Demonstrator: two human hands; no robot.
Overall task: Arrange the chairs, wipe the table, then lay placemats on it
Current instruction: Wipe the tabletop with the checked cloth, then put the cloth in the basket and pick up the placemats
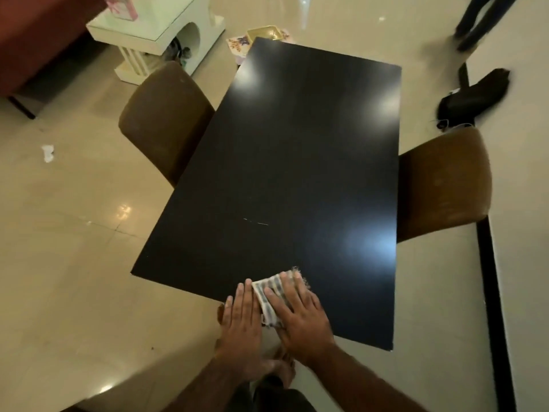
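Note:
A glossy black rectangular table (291, 162) fills the middle of the view. A folded striped cloth (271, 295) lies flat near its near edge. My right hand (300, 316) presses flat on the cloth, fingers spread. My left hand (240, 319) lies flat beside it, touching the cloth's left edge and hanging over the table's edge. One brown padded chair (166, 120) stands tucked at the table's left side. Another brown chair (442, 182) stands at the right side. Floral placemats (237, 46) lie on the floor beyond the far end.
A yellow tray (264, 32) sits by the placemats. A white pedestal table (154, 28) stands at the far left, with a red sofa (38, 40) behind it. A black bag (472, 93) lies right. A person's legs (481, 19) show at top right. White scrap (47, 151) lies on the tiles.

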